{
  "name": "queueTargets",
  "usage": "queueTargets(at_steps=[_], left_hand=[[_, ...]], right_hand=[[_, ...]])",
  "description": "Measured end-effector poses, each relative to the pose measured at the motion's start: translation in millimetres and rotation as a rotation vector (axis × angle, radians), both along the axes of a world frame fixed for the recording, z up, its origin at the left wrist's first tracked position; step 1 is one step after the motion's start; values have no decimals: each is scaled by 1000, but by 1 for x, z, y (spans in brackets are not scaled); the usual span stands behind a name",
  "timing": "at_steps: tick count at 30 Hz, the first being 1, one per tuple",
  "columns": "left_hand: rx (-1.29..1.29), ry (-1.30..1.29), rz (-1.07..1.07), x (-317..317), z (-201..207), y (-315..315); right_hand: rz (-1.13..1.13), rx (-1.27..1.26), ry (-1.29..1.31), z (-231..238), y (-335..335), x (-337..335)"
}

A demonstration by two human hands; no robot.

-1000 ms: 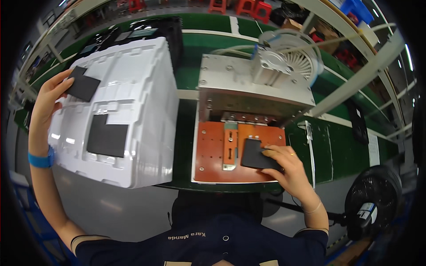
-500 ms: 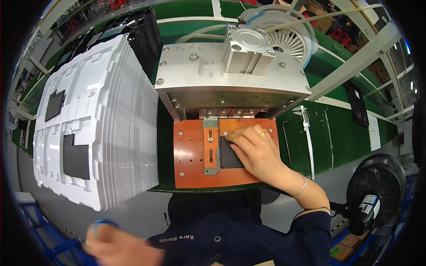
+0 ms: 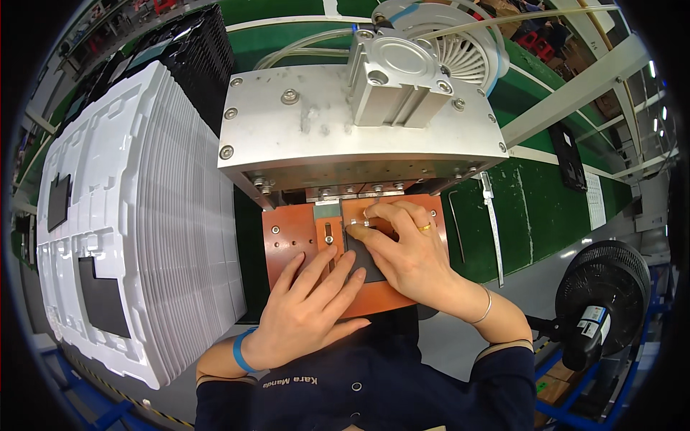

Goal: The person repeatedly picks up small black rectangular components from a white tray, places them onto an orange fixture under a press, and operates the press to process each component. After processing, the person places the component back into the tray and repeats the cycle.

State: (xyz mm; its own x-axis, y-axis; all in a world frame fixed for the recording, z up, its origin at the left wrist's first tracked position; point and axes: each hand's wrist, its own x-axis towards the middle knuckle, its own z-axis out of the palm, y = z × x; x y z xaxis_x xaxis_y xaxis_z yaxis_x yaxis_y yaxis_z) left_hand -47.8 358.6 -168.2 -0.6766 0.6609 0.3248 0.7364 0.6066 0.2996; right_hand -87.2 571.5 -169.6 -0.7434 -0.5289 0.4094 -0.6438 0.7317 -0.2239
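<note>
The piece [image 3: 368, 266] lies along the strip [image 3: 321, 233] by the plate's [image 3: 287, 230] near edge, perhaps for alignment; the left hand [image 3: 305, 305] is spread wide, seemingly steadying it; the right hand [image 3: 413, 251] is narrowed at its far edge, grip unclear.

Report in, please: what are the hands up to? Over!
Left hand spread over orange plate, at left edge of dark piece. Right hand bent over dark piece, partly hiding it.

Right fingers [image 3: 397, 215] (one ringed) bend over a dark plate [image 3: 368, 262].
</note>
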Motion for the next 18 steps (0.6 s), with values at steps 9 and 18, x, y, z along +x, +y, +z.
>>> queueTargets(at_steps=[9,18], left_hand=[[4,-78,16,3,3,-2],[-48,-101,110,-14,11,11]], right_hand=[[-77,-183,-243,24,22,34],[-11,-155,-136,13,24,1]])
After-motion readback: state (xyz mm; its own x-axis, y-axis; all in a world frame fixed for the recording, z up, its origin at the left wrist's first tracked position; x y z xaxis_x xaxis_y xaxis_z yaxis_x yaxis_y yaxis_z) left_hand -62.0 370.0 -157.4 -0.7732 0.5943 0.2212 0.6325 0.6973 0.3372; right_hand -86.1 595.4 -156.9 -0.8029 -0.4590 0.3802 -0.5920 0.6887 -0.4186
